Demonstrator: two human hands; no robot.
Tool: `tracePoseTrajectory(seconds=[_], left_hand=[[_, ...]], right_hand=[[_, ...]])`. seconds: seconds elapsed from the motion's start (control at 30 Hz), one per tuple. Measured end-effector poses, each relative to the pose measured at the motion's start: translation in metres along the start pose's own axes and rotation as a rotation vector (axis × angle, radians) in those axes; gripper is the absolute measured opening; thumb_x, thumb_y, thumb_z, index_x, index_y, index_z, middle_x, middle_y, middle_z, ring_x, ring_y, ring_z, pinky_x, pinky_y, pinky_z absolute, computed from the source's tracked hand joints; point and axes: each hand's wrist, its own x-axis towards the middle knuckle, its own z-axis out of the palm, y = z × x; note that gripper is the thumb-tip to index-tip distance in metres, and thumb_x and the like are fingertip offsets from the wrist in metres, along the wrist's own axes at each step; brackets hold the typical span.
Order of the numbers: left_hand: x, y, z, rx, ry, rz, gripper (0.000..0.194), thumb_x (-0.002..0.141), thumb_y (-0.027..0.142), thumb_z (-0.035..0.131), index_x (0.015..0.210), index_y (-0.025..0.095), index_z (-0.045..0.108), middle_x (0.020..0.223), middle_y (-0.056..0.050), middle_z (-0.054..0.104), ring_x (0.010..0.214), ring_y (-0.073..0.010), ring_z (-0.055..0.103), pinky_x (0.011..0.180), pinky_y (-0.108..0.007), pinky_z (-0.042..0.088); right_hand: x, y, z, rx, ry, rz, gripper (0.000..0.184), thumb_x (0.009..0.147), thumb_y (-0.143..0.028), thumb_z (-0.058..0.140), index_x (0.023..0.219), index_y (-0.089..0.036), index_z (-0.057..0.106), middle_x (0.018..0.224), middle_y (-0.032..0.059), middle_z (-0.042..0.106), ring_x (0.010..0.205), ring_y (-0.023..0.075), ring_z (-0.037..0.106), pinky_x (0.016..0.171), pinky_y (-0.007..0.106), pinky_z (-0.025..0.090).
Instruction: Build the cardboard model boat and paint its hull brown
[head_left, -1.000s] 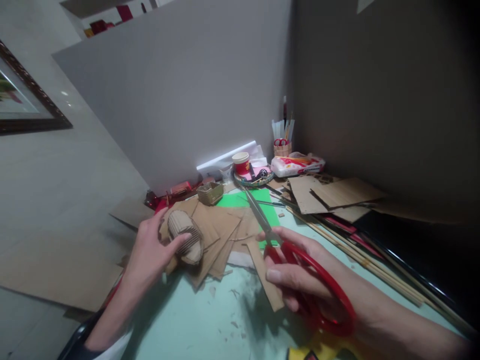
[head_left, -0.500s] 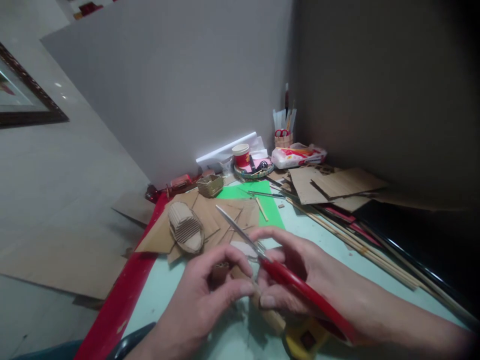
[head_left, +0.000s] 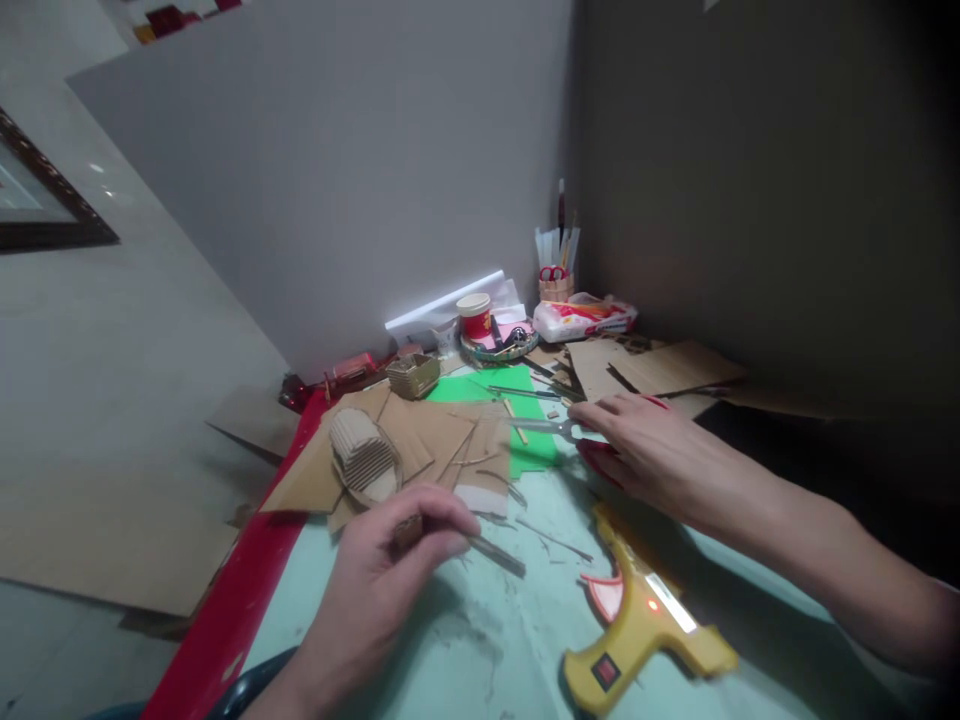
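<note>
The table (head_left: 517,670), smooth and pale green, lies beneath both hands. Flat brown cardboard (head_left: 420,432) overlaps beyond the left hand (head_left: 390,570); a yellow glue gun (head_left: 637,635) lies nearer the viewer than the right hand (head_left: 649,440). Metal-bladed, red-handled scissors (head_left: 568,430) extend from beneath the right hand, blades pointing left; its fingers bend over them, the grip hidden. A rounded, ridged model (head_left: 364,450) sits just beyond the left hand, whose nearly closed fingertips pinch a narrow strip (head_left: 499,557), its long axis slanting rightward and viewerward.
</note>
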Motion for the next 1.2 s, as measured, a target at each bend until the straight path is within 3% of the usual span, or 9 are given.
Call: tracePoseTrajectory(seconds=[0.17, 0.27, 0.47, 0.57, 0.67, 0.87, 0.93, 1.07, 1.2], left_hand=[[-0.004, -0.003, 0.000, -0.024, -0.048, -0.026, 0.010, 0.090, 0.032, 0.061, 0.085, 0.028, 0.068, 0.086, 0.001, 0.067, 0.080, -0.0156, 0.061, 0.072, -0.024, 0.046], [-0.009, -0.001, 0.005, -0.005, 0.027, -0.017, 0.009, 0.090, 0.033, 0.062, 0.085, 0.028, 0.067, 0.082, 0.003, 0.065, 0.074, -0.0138, 0.058, 0.067, -0.022, 0.045], [-0.009, -0.001, 0.003, -0.042, 0.142, -0.058, 0.009, 0.080, 0.030, 0.071, 0.085, 0.026, 0.065, 0.076, 0.003, 0.062, 0.063, -0.0123, 0.053, 0.057, -0.022, 0.040], [-0.006, -0.005, -0.006, -0.066, 0.096, -0.040, 0.018, 0.078, 0.034, 0.075, 0.086, 0.025, 0.062, 0.077, 0.003, 0.058, 0.063, -0.0116, 0.049, 0.057, -0.022, 0.039], [-0.004, -0.007, -0.009, -0.185, 0.099, -0.058, 0.021, 0.077, 0.036, 0.076, 0.086, 0.024, 0.061, 0.076, 0.003, 0.055, 0.062, -0.0103, 0.045, 0.057, -0.022, 0.036], [-0.007, -0.002, -0.002, -0.286, 0.166, -0.067, 0.024, 0.072, 0.036, 0.080, 0.080, 0.023, 0.062, 0.073, 0.004, 0.053, 0.059, -0.0085, 0.042, 0.053, -0.022, 0.031], [-0.008, -0.001, -0.001, -0.299, 0.167, -0.116, 0.025, 0.073, 0.039, 0.080, 0.084, 0.023, 0.065, 0.066, 0.004, 0.052, 0.056, -0.0086, 0.041, 0.051, -0.022, 0.030], [-0.006, -0.005, -0.002, -0.388, 0.153, -0.256, 0.028, 0.078, 0.040, 0.077, 0.098, 0.022, 0.071, 0.067, 0.000, 0.066, 0.055, -0.0086, 0.043, 0.052, -0.022, 0.031], [-0.001, -0.012, -0.002, -0.424, 0.107, -0.322, 0.029, 0.079, 0.040, 0.076, 0.104, 0.025, 0.074, 0.073, -0.003, 0.071, 0.069, -0.0133, 0.058, 0.056, -0.022, 0.034]], right_hand=[[-0.003, 0.002, 0.018, -0.056, -0.061, -0.005, 0.014, 0.089, -0.011, 0.049, 0.094, -0.016, 0.060, 0.086, 0.0116, 0.061, 0.080, 0.0249, 0.054, 0.064, 0.031, 0.035], [-0.006, 0.001, 0.022, -0.025, -0.070, -0.007, 0.017, 0.089, -0.009, 0.046, 0.095, -0.015, 0.061, 0.086, 0.0114, 0.060, 0.078, 0.0235, 0.052, 0.067, 0.032, 0.037], [-0.001, -0.013, -0.001, 0.143, -0.027, 0.067, 0.018, 0.093, -0.022, 0.048, 0.102, -0.016, 0.062, 0.085, 0.0094, 0.060, 0.071, 0.0210, 0.054, 0.060, 0.030, 0.039], [-0.001, -0.032, -0.025, 0.419, -0.040, 0.050, 0.032, 0.097, -0.041, 0.050, 0.122, -0.022, 0.058, 0.081, 0.0022, 0.063, 0.067, 0.0168, 0.057, 0.061, 0.027, 0.045], [-0.006, -0.051, -0.041, 0.897, -0.119, 0.125, 0.043, 0.087, -0.050, 0.066, 0.120, -0.025, 0.061, 0.078, 0.0006, 0.064, 0.063, 0.0165, 0.057, 0.058, 0.027, 0.047], [-0.016, -0.069, -0.043, 1.162, -0.204, 0.202, 0.037, 0.082, -0.048, 0.073, 0.112, -0.029, 0.063, 0.086, 0.0013, 0.062, 0.074, 0.0195, 0.060, 0.062, 0.030, 0.051], [-0.015, -0.066, -0.039, 1.096, -0.196, 0.175, 0.035, 0.083, -0.048, 0.070, 0.111, -0.027, 0.063, 0.085, 0.0013, 0.063, 0.072, 0.0192, 0.060, 0.061, 0.029, 0.051], [-0.007, -0.043, -0.022, 0.384, -0.035, 0.064, 0.030, 0.095, -0.037, 0.051, 0.121, -0.023, 0.058, 0.096, 0.0063, 0.066, 0.079, 0.0202, 0.062, 0.065, 0.029, 0.048], [0.002, -0.016, 0.002, 0.123, -0.041, 0.112, 0.019, 0.096, -0.025, 0.050, 0.101, -0.012, 0.062, 0.087, 0.0122, 0.061, 0.071, 0.0223, 0.058, 0.060, 0.032, 0.041]])
